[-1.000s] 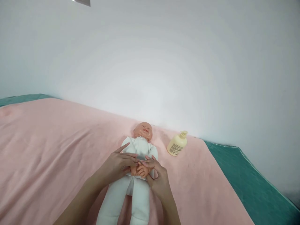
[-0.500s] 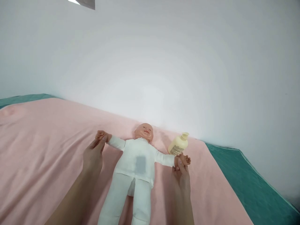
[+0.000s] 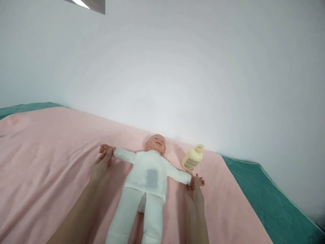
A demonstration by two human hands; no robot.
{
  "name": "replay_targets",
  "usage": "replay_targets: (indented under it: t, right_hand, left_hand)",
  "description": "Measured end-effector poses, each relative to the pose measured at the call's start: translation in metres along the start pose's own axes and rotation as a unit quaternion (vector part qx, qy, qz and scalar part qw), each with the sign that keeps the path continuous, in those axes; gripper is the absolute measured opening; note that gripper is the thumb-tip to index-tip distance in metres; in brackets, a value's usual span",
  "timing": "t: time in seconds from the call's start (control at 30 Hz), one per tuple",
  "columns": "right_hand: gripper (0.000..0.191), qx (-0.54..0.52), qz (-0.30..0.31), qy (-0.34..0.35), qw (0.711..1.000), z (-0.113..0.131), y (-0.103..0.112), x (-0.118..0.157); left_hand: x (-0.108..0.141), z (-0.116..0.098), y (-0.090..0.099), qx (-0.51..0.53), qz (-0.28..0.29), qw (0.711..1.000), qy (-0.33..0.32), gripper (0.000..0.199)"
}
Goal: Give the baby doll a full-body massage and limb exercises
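A baby doll (image 3: 146, 176) with a white cloth body and a grey patch on its front lies face up on a pink sheet (image 3: 50, 162). Its arms are spread out to both sides. My left hand (image 3: 101, 167) is closed around the doll's hand on the left, thumb on top. On the right, my right hand (image 3: 195, 194) grips the doll's other hand at the wrist, the small fingers showing beyond my thumb. A pale yellow pump bottle (image 3: 192, 158) stands just above that doll arm, near the wall.
A white wall (image 3: 162, 67) rises behind the doll's head. Green covering (image 3: 274, 193) shows past the sheet's right edge, and more green lies at the far left. Creases run through the sheet on the left.
The doll's left-side hand has moved outward with my left hand. Its right-side arm is lower, and my right hand has gone down with it.
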State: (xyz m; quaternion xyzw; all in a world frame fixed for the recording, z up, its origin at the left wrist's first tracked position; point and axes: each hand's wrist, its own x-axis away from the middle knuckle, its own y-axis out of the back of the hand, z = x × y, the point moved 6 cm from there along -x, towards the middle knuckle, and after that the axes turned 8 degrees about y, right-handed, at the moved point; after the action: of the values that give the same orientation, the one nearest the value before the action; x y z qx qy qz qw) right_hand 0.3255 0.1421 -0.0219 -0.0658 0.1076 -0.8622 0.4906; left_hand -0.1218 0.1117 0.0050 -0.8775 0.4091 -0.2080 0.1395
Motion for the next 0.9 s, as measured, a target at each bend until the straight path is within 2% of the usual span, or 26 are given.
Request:
replay_targets:
  t: [0.07,0.13,0.2,0.27,0.37,0.47,0.53,0.63,0.8,0.9]
  right_hand:
    - [0.075,-0.013,-0.006,0.01,1.0,0.015,-0.01,0.014]
    - [0.073,-0.036,0.0,0.06,0.998,0.037,-0.025,0.031]
    - [0.067,-0.053,0.005,0.144,0.988,0.062,-0.04,0.049]
    - [0.06,-0.033,0.019,0.191,0.981,0.077,-0.053,0.065]
    - [0.053,0.009,0.089,0.235,0.968,0.084,-0.069,0.08]
    - [0.042,0.093,0.214,0.302,0.924,0.081,-0.086,0.095]
    - [0.037,0.145,0.285,0.354,0.879,0.079,-0.096,0.106]
    - [0.039,0.174,0.342,0.428,0.818,0.079,-0.106,0.121]
    - [0.047,0.22,0.371,0.508,0.746,0.085,-0.116,0.134]
    - [0.046,0.234,0.377,0.532,0.721,0.088,-0.118,0.138]
  left_hand:
    - [0.011,-0.006,-0.007,0.004,-0.008,1.0,-0.003,0.034]
    - [0.024,-0.015,-0.021,0.006,0.004,1.0,-0.026,0.041]
    - [0.038,-0.023,-0.04,-0.02,0.059,0.996,-0.068,0.042]
    - [0.053,-0.027,-0.061,-0.083,0.157,0.977,-0.116,0.037]
    - [0.075,-0.026,-0.084,-0.213,0.3,0.906,-0.209,0.022]
    - [0.095,-0.023,-0.094,-0.317,0.375,0.803,-0.337,0.006]
    - [0.104,-0.02,-0.096,-0.365,0.393,0.741,-0.403,0.011]
    - [0.11,-0.018,-0.098,-0.405,0.398,0.687,-0.453,0.017]
    - [0.116,-0.018,-0.1,-0.426,0.402,0.656,-0.475,0.021]
    - [0.118,-0.018,-0.101,-0.436,0.403,0.644,-0.481,0.022]
